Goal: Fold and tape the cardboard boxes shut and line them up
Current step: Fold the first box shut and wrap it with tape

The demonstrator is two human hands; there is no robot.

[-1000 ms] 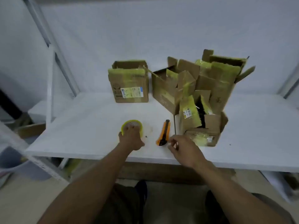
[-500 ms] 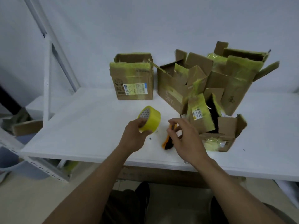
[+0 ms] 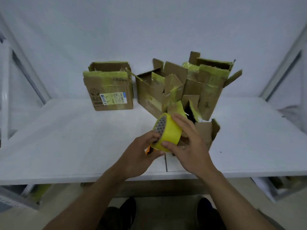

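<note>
A yellow tape roll [image 3: 167, 132] is held up above the white table [image 3: 66, 138], tilted on edge. My left hand [image 3: 141, 155] grips its lower left rim with fingers curled into the core. My right hand [image 3: 189, 143] wraps over its right side, thumb on the lower band. Behind stand several worn cardboard boxes with yellow tape scraps: one with a label [image 3: 109, 90] at the left, an open-flapped one [image 3: 159, 90] in the middle, a tall one [image 3: 209, 83] at the right, and a small one [image 3: 206, 131] lying just behind my right hand.
An orange utility knife [image 3: 148, 150] lies on the table, mostly hidden under my left hand. A seam [image 3: 165, 163] splits the tabletop near its front edge. White shelf posts [image 3: 31, 80] rise at the left, another post [image 3: 282, 67] at the right. My shoes [image 3: 126, 213] show below.
My left hand lifted the tape roll off the table and raised it. My right hand came from beside the knife onto the roll, so both hands hold it.
</note>
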